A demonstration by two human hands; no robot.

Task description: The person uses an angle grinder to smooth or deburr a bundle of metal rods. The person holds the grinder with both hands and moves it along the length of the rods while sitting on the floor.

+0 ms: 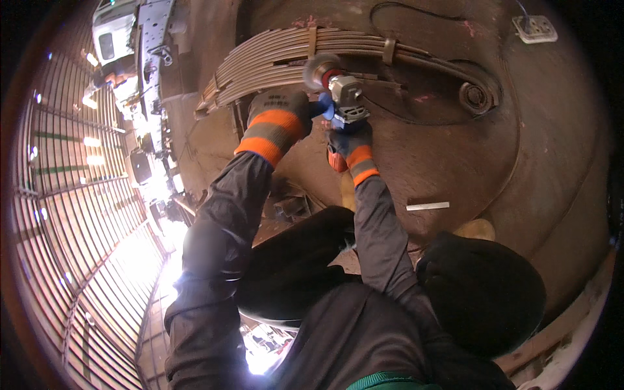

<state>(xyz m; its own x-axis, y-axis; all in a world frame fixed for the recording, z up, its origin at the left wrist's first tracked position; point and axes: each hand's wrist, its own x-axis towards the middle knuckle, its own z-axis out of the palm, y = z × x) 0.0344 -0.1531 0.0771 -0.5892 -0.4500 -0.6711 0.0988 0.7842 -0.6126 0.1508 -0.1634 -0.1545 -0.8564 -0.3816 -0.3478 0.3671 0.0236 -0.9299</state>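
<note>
My left hand [279, 120], in a grey glove with orange bands, is closed round the blue side handle [321, 106] of an angle grinder [346, 91]. Behind the tool's head, my right hand [355, 144] wraps the body in a matching glove; part of an orange-red piece shows beside it. The grinder's round wheel [320, 70] is blurred. It lies over the near edge of a rusty leaf spring pack [260, 62], though whether it touches the metal I cannot tell. Two clamps bind the curved leaves, and a rolled eye [476, 97] ends the right side.
A white power strip [535, 29] lies at the far right, with dark cables across the brown floor. Nearer are a pale flat strip [428, 207] and some metal pieces [290, 207]. A truck frame [150, 78] and a barred structure [71, 169] stand left.
</note>
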